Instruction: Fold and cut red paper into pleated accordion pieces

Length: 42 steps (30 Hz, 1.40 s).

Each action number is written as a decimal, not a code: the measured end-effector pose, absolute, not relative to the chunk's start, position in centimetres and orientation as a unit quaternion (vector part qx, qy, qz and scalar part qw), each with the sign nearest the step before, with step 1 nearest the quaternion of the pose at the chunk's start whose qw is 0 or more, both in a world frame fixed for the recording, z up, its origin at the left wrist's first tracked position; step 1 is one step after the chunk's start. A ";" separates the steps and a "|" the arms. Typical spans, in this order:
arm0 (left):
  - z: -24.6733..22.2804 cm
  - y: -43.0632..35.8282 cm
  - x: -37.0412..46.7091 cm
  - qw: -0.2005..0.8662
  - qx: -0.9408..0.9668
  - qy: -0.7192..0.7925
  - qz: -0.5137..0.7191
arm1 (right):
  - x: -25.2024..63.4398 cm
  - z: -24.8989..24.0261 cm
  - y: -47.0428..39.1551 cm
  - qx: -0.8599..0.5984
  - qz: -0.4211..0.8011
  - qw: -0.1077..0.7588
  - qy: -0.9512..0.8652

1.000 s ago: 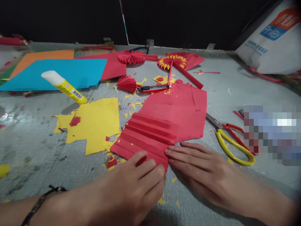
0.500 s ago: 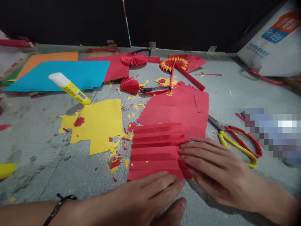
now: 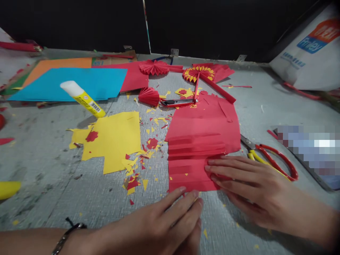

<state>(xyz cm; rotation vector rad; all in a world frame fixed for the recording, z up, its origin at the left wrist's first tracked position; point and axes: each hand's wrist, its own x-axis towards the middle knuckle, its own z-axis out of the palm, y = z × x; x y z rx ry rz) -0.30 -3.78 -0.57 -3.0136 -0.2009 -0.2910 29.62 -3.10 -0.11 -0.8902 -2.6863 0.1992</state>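
Observation:
A red sheet with crosswise pleats [image 3: 186,166] lies in front of me, its far part over a larger red sheet [image 3: 204,120]. My left hand [image 3: 164,219] is at its near edge, fingers extended and fingertips by the paper; a dark bracelet is on the wrist. Flat on the right edge of the pleated sheet rests my right hand [image 3: 247,187], its fingers stretched out. Just beyond that hand are scissors [image 3: 278,159] with red and yellow handles. A yellow cut sheet [image 3: 119,141] lies to the left, with paper scraps [image 3: 132,182] beside it.
A glue stick [image 3: 85,101] stands tilted near blue sheets [image 3: 79,83]. Red pleated rosettes [image 3: 154,67] and a box cutter [image 3: 179,102] lie farther back. At the right are a phone [image 3: 310,156] and a white bag [image 3: 297,60]. A black panel [image 3: 212,28] closes the back.
The pleated sheet has shifted right and away from me, over more of the larger sheet. My left hand's fingertips have moved off its surface to its near edge.

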 end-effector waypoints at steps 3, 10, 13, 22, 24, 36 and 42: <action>-0.6 -3.7 -0.2 0.046 -0.992 -0.063 -0.100 | 29.4 -0.5 -3.3 -0.287 0.053 0.164 -0.942; -0.5 -3.6 -0.4 0.028 -0.992 -0.054 -0.106 | 27.8 -0.8 -4.1 -0.260 0.061 0.156 -0.951; -0.3 -3.8 -1.2 0.013 -0.991 -0.076 -0.112 | 27.8 -0.9 -4.2 -0.273 0.070 0.162 -0.946; -0.6 -4.0 -2.3 0.014 -0.962 -0.165 -0.218 | 28.3 -1.1 -4.4 -0.280 0.103 0.152 -0.942; -0.5 -4.1 -2.1 0.011 -0.959 -0.187 -0.211 | 28.4 -0.9 -4.3 -0.279 0.101 0.155 -0.942; -1.1 -4.3 -2.4 0.038 -0.970 -0.169 -0.168 | 28.7 -0.6 -4.1 -0.261 0.085 0.142 -0.951; -1.0 -4.2 -2.3 -0.012 -0.969 -0.175 -0.173 | 29.1 -0.8 -4.3 -0.258 0.085 0.121 -0.955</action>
